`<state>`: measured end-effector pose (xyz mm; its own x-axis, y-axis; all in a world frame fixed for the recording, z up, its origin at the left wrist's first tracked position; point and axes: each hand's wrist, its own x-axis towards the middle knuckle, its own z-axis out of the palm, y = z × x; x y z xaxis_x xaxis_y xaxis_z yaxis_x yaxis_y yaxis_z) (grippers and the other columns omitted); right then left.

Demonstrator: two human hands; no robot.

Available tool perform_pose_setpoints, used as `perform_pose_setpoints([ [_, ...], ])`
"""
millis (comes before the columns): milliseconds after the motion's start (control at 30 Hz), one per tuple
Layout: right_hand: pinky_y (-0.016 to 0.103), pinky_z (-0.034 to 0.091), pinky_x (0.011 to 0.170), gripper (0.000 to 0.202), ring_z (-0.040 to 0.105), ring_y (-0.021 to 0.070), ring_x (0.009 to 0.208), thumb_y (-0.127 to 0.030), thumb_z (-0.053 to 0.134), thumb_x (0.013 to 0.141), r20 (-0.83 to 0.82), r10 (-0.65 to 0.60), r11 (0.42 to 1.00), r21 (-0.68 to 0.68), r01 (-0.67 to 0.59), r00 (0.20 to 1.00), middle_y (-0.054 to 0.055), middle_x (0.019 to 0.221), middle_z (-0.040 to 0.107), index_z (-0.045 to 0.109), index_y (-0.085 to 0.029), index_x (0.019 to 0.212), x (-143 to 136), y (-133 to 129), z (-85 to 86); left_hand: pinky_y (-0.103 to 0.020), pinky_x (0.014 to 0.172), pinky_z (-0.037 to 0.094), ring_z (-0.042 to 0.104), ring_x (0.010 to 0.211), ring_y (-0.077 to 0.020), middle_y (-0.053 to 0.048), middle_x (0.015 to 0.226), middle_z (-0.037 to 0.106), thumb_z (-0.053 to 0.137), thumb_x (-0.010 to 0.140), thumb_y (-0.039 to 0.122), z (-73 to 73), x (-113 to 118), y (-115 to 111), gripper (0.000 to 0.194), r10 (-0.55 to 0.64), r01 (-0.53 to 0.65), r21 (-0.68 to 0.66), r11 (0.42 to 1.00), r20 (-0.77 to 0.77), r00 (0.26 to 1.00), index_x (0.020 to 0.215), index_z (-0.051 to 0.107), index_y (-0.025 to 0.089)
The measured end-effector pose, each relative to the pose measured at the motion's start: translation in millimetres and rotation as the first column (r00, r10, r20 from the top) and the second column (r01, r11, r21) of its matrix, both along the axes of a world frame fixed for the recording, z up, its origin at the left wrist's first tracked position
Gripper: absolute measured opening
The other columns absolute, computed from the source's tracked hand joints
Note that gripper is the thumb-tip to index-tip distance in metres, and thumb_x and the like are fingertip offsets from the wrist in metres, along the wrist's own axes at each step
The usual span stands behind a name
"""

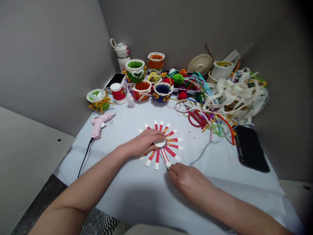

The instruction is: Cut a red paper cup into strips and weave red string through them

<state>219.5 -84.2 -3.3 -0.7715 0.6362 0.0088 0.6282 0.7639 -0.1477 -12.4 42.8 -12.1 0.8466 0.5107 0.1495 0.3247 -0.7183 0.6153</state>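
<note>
A paper cup (172, 147) cut into red and white strips lies fanned out like a sun on the table. Its round white base (160, 143) sits at the centre. Over the left side of it, my left hand (148, 142) holds the cup with fingers and thumb about the base. A grey yarn (164, 157) goes around the base and down beside one strip. Close to that strip's tip, my right hand (180, 174) is closed in a pinch on the yarn. More of the yarn trails off rightward; the pinching fingertips are partly hidden.
To the left lies a pink glue gun (98, 125) with a black cord. Small yarn-wrapped baskets (163, 91), an uncut paper cup (118, 93) and a glue bottle (130, 99) stand behind. Red scissors (197, 118), lace (228, 93) and a phone (251, 148) lie at the right.
</note>
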Motion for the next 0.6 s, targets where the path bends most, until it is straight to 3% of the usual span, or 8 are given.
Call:
perform_pose_setpoints([
  [100,0.034,0.032,0.054,0.025,0.058,0.0191,0.066,0.006,0.055,0.079,0.031,-0.056,0.998,0.03,0.056,0.998,0.004,0.076,0.064,0.06,-0.019,0.077,7,3,0.6,-0.049,0.11,0.044,0.056,0.13,-0.0255,-0.012,0.137,0.062,0.06,0.098,0.016,0.6,1,0,0.026,-0.001,0.001,-0.011,1.0,-0.011,1.0,0.123,0.059,0.023],
  [233,0.034,0.035,0.059,0.023,0.056,0.0201,0.067,-0.002,0.053,0.09,-0.012,-0.264,0.959,0.109,0.263,0.965,0.005,0.075,0.062,0.058,-0.02,0.076,20,21,0.2,-0.049,0.11,0.044,0.056,0.129,-0.026,-0.013,0.137,0.061,0.06,0.097,0.015,0.5,0,0,0.025,-0.006,0.006,-0.028,1.0,0.001,1.0,0.122,0.059,0.021],
  [400,0.032,0.035,0.062,0.022,0.059,0.0205,0.074,-0.023,0.055,0.099,-0.131,-0.444,0.89,0.046,0.453,0.886,0.005,0.078,0.065,0.059,-0.021,0.078,23,52,-12.6,-0.047,0.11,0.046,0.056,0.129,-0.0244,-0.013,0.136,0.061,0.058,0.096,0.01,2.2,-1,-2,0.029,-0.021,0.024,-0.076,0.997,0.033,0.999,0.123,0.058,0.022],
  [600,0.031,0.038,0.068,0.022,0.059,0.0207,0.076,-0.027,0.054,0.099,-0.27,-0.567,0.809,-0.008,0.588,0.778,0.005,0.079,0.065,0.057,-0.021,0.078,15,74,-29.8,-0.046,0.109,0.047,0.056,0.126,-0.0229,-0.011,0.133,0.062,0.057,0.094,0.005,2.1,1,-2,0.031,-0.041,0.042,-0.078,0.996,0.018,0.999,0.12,0.057,0.022],
])
